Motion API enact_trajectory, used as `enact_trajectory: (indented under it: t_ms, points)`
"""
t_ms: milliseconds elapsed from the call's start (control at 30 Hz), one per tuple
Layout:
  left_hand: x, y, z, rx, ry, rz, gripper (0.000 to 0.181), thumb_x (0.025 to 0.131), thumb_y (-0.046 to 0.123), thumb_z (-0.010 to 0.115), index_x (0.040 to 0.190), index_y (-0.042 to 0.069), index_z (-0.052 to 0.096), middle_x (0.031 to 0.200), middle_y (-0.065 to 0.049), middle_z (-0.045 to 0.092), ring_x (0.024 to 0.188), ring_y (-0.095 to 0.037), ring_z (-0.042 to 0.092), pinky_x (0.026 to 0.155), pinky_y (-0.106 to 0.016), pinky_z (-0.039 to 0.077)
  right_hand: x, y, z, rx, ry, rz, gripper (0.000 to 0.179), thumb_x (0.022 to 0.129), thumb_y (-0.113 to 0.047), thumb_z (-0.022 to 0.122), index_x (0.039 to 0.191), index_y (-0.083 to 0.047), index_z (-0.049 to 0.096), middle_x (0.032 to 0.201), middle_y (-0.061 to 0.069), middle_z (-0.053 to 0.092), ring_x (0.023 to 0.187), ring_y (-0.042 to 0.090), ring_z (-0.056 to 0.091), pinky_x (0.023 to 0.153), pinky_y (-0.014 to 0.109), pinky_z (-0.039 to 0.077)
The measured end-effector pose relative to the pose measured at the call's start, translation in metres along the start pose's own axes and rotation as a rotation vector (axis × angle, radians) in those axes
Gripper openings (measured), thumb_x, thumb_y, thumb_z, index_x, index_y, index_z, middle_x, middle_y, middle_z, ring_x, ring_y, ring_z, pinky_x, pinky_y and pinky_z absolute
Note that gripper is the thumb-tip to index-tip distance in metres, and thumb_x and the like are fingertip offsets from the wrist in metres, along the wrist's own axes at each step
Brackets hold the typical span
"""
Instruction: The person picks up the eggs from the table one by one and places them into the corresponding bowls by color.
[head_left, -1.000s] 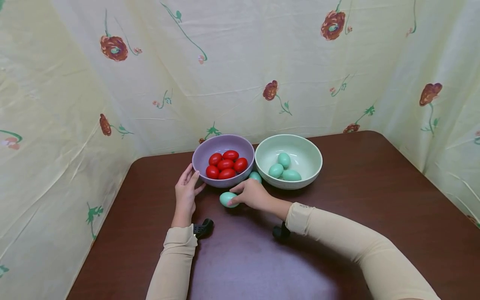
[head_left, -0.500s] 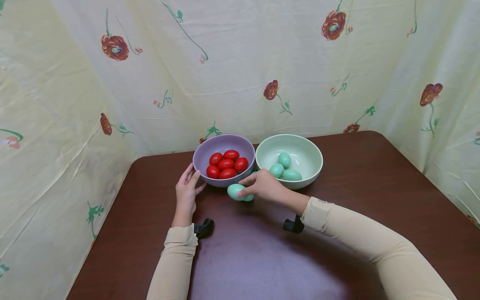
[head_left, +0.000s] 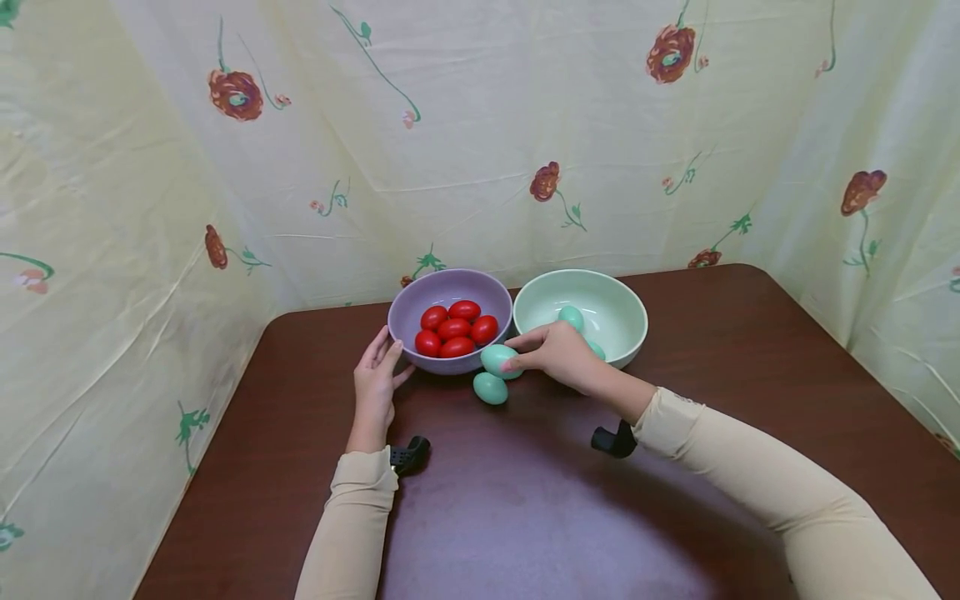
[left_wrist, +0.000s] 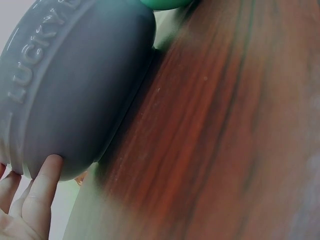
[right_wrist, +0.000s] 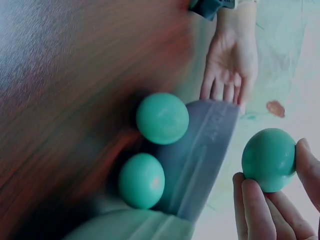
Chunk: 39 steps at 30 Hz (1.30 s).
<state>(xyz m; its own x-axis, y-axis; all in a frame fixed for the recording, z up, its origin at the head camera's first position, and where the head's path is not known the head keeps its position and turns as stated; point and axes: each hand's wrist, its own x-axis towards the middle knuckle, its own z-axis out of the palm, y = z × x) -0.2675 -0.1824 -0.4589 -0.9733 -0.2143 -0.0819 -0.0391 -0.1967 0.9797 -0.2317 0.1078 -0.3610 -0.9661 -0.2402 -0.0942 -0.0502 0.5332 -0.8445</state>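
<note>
My right hand pinches a mint-green egg between thumb and fingers, raised above the table in front of the gap between the two bowls. In the right wrist view this egg is clear of the bowls. A second green egg lies on the table just below it, and a third green egg sits against the bowls. My left hand touches the left side of the purple bowl, its fingers mostly straight against the outer wall. Several red eggs lie inside that bowl.
To the right stands a mint-green bowl holding green eggs, partly hidden by my right hand. Both bowls are side by side near the back edge of the dark wooden table. A flowered curtain hangs behind.
My right hand has lifted the pinched egg off the table and carried it right and back, toward the mint-green bowl. Another green egg on the table is uncovered. The left hand stays at the purple bowl.
</note>
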Motion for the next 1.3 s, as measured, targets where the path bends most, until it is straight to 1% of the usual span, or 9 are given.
enact_trajectory:
  t_ms: [133, 233, 400, 500, 633, 733, 967, 1067, 1300]
  points:
    - [0.0, 0.0, 0.001, -0.012, -0.003, 0.005, 0.055, 0.098, 0.026, 0.063, 0.15, 0.021, 0.046, 0.158, -0.003, 0.042, 0.137, -0.023, 0.051, 0.096, -0.045, 0.054, 0.0, 0.001, -0.01, -0.005, 0.046, -0.009, 0.041, 0.074, -0.035, 0.087, 0.11, -0.02, 0.079, 0.095, -0.003, 0.079, 0.108, 0.016, 0.063, 0.085, 0.026, 0.049]
    - [0.001, 0.001, 0.001, -0.018, -0.002, 0.005, 0.055, 0.098, 0.026, 0.063, 0.15, 0.021, 0.046, 0.158, -0.004, 0.042, 0.137, -0.022, 0.052, 0.095, -0.044, 0.054, -0.001, 0.0, -0.019, -0.011, 0.076, -0.019, 0.041, 0.074, -0.035, 0.087, 0.111, -0.019, 0.078, 0.099, -0.001, 0.079, 0.113, 0.018, 0.062, 0.088, 0.027, 0.048]
    - [0.001, 0.002, 0.003, -0.018, -0.001, 0.01, 0.054, 0.098, 0.024, 0.063, 0.149, 0.02, 0.046, 0.158, -0.004, 0.042, 0.137, -0.023, 0.051, 0.096, -0.046, 0.054, 0.0, 0.002, -0.036, -0.03, 0.138, -0.028, 0.044, 0.076, -0.037, 0.085, 0.115, -0.018, 0.076, 0.109, 0.002, 0.077, 0.11, 0.019, 0.066, 0.082, 0.025, 0.05]
    - [0.001, 0.003, 0.004, -0.016, -0.003, 0.011, 0.053, 0.099, 0.023, 0.062, 0.15, 0.02, 0.046, 0.158, -0.004, 0.042, 0.137, -0.024, 0.051, 0.096, -0.047, 0.053, 0.003, 0.008, -0.045, -0.034, 0.171, -0.01, 0.046, 0.077, -0.037, 0.084, 0.117, -0.017, 0.075, 0.112, 0.004, 0.076, 0.113, 0.019, 0.066, 0.085, 0.026, 0.05]
    - [0.0, 0.004, 0.004, -0.009, 0.0, 0.013, 0.053, 0.099, 0.023, 0.061, 0.15, 0.02, 0.045, 0.158, -0.004, 0.041, 0.138, -0.024, 0.051, 0.096, -0.047, 0.053, 0.008, 0.017, -0.052, -0.007, 0.173, 0.025, 0.051, 0.078, -0.036, 0.084, 0.122, -0.013, 0.072, 0.122, 0.008, 0.072, 0.124, 0.021, 0.06, 0.091, 0.029, 0.049]
    - [0.0, 0.005, 0.004, -0.009, 0.003, 0.015, 0.052, 0.1, 0.022, 0.061, 0.15, 0.02, 0.046, 0.158, -0.004, 0.041, 0.138, -0.024, 0.051, 0.097, -0.047, 0.053, 0.013, 0.025, -0.057, 0.012, 0.183, 0.055, 0.052, 0.08, -0.036, 0.083, 0.124, -0.01, 0.071, 0.126, 0.011, 0.069, 0.127, 0.024, 0.058, 0.092, 0.031, 0.048]
    - [-0.002, 0.003, 0.002, -0.001, -0.004, 0.006, 0.053, 0.1, 0.024, 0.06, 0.15, 0.021, 0.045, 0.159, -0.002, 0.04, 0.139, -0.023, 0.049, 0.099, -0.047, 0.052, 0.026, 0.036, -0.06, -0.011, 0.21, 0.091, 0.051, 0.081, -0.036, 0.082, 0.122, -0.008, 0.072, 0.125, 0.012, 0.07, 0.124, 0.026, 0.059, 0.096, 0.036, 0.05]
    - [-0.003, 0.003, 0.001, 0.0, -0.001, 0.004, 0.054, 0.099, 0.025, 0.062, 0.15, 0.022, 0.045, 0.158, -0.002, 0.041, 0.139, -0.023, 0.049, 0.099, -0.047, 0.052, 0.031, 0.038, -0.059, -0.023, 0.218, 0.1, 0.05, 0.082, -0.034, 0.081, 0.123, -0.007, 0.071, 0.124, 0.013, 0.069, 0.125, 0.027, 0.058, 0.098, 0.039, 0.05]
    - [-0.002, 0.002, 0.001, -0.002, 0.006, 0.008, 0.053, 0.099, 0.023, 0.061, 0.15, 0.021, 0.045, 0.158, -0.003, 0.041, 0.138, -0.023, 0.05, 0.097, -0.047, 0.053, 0.044, 0.042, -0.056, -0.067, 0.242, 0.108, 0.048, 0.083, -0.032, 0.081, 0.122, -0.006, 0.071, 0.123, 0.013, 0.069, 0.129, 0.027, 0.057, 0.101, 0.041, 0.048]
